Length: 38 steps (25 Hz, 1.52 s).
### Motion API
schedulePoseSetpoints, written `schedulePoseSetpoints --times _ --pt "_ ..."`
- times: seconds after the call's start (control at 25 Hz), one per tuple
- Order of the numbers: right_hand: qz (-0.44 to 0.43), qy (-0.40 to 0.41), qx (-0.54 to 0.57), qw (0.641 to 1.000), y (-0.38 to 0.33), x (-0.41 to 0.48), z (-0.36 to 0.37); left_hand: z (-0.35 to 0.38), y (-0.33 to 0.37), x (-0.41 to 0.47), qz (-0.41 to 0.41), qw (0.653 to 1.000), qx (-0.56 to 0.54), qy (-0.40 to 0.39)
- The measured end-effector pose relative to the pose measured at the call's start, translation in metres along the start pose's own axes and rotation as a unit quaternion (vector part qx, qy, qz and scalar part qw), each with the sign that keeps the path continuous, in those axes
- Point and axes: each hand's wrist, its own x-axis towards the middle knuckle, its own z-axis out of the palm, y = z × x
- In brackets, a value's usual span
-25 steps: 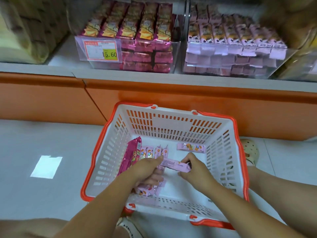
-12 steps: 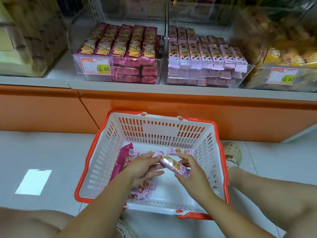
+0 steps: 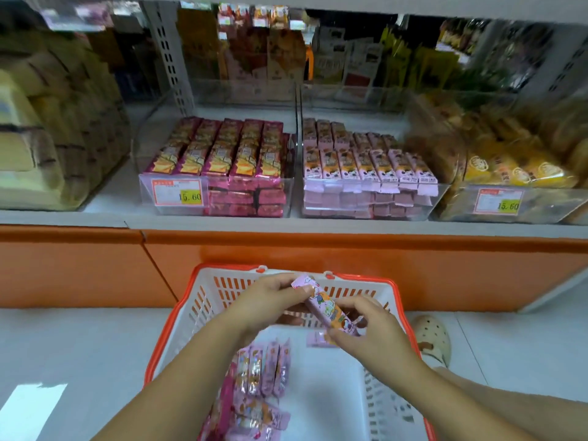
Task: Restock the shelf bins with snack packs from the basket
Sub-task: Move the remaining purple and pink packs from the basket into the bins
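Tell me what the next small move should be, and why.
Probably lift the pack up toward the pale pink bin. The left hand and right hand pinch it above the basket, and its wrapper looks like that bin's packs, though blur keeps me from being sure.

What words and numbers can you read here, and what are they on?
"15.60": left tag on the dark pink bin.
"15.60": right tag on the yellow bin.
Small print on both tags: too blurred to read.
The held pack: cartoon print, words unreadable.
The shelf packs and boxes behind: too blurred to read.
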Motion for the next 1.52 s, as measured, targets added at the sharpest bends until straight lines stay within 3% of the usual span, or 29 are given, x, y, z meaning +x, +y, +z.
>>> schedulePoseSetpoints --times 0.08,0.16,0.28,0.36,0.56,0.8,1.08,1.16,1.24,1.32,1.4,1.52 --pt "-0.049 0.051 0.008 0.997 -0.035 0.027 -0.038 -0.008 0.05 0.006 0.098 0.993 0.064 0.029" --pt "-0.069 0.1 0.058 0.991 -0.066 0.053 -0.072 -0.018 0.094 0.012 0.213 0.959 0.144 0.123" --pt "-0.089 0.187 0.093 0.974 -0.094 0.101 -0.11 -0.036 0.13 0.028 0.322 0.823 0.38 0.273" --pt "-0.078 0.234 0.064 0.967 -0.102 0.139 -0.129 -0.049 0.133 0.048 0.311 0.755 0.493 0.3" --pt "0.014 0.229 -0.005 0.973 -0.099 0.239 -0.147 -0.064 0.114 0.082 0.282 0.679 0.597 0.32" --pt "0.149 0.191 -0.149 0.959 -0.08 0.304 -0.144 -0.066 0.105 0.091 0.293 0.661 0.614 0.317" --pt "0.162 0.125 -0.171 0.964 -0.087 0.298 -0.141 -0.066 0.106 0.088 0.302 0.663 0.608 0.316" --pt "0.104 0.19 -0.149 0.965 -0.101 0.279 -0.142 -0.064 0.106 0.08 0.321 0.685 0.575 0.312" --pt "-0.011 0.279 -0.049 0.959 -0.114 0.239 -0.133 -0.064 0.105 0.065 0.353 0.712 0.515 0.322" --pt "-0.144 0.338 0.03 0.929 -0.119 0.187 -0.114 -0.06 0.092 0.043 0.399 0.703 0.483 0.336" --pt "-0.25 0.352 0.044 0.901 -0.106 0.143 -0.085 -0.058 0.067 0.022 0.428 0.685 0.501 0.311" --pt "-0.243 0.291 0.026 0.925 -0.053 0.095 -0.032 -0.058 -0.004 0.009 0.353 0.731 0.539 0.224"
